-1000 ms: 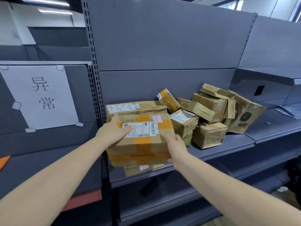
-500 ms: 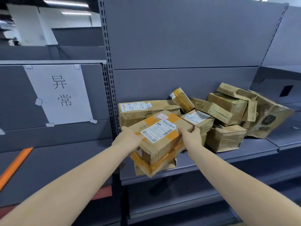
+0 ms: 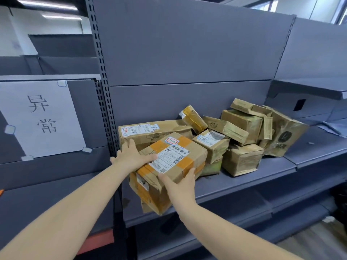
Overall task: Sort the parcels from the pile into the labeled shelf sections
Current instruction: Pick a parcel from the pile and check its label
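- The parcel (image 3: 170, 167), a taped carton with a white shipping label and a small red-stamped sticker on top, sits tilted at the front edge of the shelf (image 3: 244, 182), its near corner hanging over the lip.
- The left hand (image 3: 131, 156) lies on its far-left top edge, fingers spread and mostly straight, steadying rather than clasping.
- The right hand (image 3: 181, 182) cups the near edge, fingers bent round the corner; it seems to carry the weight.
- The tilt likely turns the label up for reading, which decides the section.
- Behind it lies a long carton (image 3: 150, 133); to the right the pile (image 3: 244, 137) of unsorted boxes leans together.
- Left, a paper sign (image 3: 42, 118) marks the next section.
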Demonstrator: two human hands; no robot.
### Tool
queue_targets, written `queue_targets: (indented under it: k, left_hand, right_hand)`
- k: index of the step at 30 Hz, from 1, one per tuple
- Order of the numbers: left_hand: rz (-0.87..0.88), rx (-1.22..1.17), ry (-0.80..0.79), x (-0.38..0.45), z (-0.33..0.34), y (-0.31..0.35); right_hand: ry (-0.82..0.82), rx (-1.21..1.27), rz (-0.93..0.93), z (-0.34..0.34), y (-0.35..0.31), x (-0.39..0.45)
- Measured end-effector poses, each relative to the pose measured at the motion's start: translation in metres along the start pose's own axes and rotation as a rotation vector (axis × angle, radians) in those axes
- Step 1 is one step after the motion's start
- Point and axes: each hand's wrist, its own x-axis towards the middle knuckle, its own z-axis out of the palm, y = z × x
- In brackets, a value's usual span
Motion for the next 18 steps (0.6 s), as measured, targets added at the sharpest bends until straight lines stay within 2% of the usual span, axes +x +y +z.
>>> queue_targets:
  k: [7, 13, 18]
  left_hand:
    - [0.174, 0.010, -0.115, 0.009, 0.006, -0.007]
    - [0.212, -0.209, -0.163, 0.001, 0.005, -0.020]
    - [0.187, -0.293, -0.111, -0.028, 0.012, -0.030]
  right_hand:
    - [0.009, -0.196, -0.028, 0.010, -0.009, -0.001]
    - [-0.017, -0.074, -0.044, -0.001, -0.011, 0.003]
    - [-0.071, -0.052, -0.125, -0.023, -0.011, 0.003]
